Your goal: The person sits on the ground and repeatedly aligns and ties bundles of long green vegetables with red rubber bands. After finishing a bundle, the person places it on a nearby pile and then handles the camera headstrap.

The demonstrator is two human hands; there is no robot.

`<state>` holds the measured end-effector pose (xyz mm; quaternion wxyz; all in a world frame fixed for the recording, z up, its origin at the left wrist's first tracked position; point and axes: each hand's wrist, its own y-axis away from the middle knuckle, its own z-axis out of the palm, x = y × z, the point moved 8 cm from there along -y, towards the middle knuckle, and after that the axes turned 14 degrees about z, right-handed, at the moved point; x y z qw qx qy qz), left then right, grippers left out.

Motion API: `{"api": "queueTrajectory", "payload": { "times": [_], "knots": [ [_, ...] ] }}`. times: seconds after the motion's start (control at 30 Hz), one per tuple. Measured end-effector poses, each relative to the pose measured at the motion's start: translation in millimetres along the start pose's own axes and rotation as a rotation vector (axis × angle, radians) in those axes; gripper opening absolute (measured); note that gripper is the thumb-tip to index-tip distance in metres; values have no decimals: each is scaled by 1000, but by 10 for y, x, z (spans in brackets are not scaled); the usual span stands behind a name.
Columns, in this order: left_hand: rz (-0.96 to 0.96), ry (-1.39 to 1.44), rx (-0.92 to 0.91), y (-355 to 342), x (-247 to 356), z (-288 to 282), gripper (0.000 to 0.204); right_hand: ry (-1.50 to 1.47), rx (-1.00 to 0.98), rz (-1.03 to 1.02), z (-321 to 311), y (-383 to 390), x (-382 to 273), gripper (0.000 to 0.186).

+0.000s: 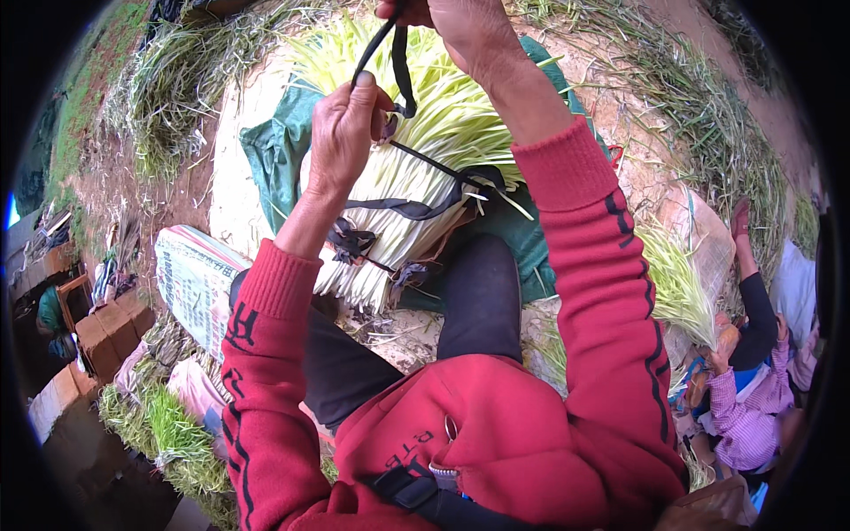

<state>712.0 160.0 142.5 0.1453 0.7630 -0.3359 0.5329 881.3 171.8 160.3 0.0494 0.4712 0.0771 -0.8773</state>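
Between my legs lies a large bundle of pale yellow-green leafy stalks (390,186), their white ends toward me. Black cloth straps (416,211) run around it, knotted in places. My left hand (343,137) is closed above the bundle's left side, thumb pressed on a black strap (373,51). Higher up, at the top edge of the view, my right hand (469,35) grips the same strap, which is pulled up off the stalks; part of that hand is cut off. A green sheet (279,142) lies under the bundle.
A printed white sack (199,279) lies by my left knee. Cut grass-like leaves (177,97) are heaped at the far left and right. At right, another person in a checked shirt (753,411) holds a smaller bunch of stalks (677,279). Brown boxes (111,332) stand at left.
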Motion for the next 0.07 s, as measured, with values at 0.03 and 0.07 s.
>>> {"api": "queueTrajectory", "payload": {
  "times": [0.03,0.07],
  "knots": [
    [-50,37,42,-78,-86,-141,51,142,240,102,-512,-134,219,45],
    [-43,35,48,-95,-96,-184,51,146,233,97,-503,-188,219,45]
  ]
}}
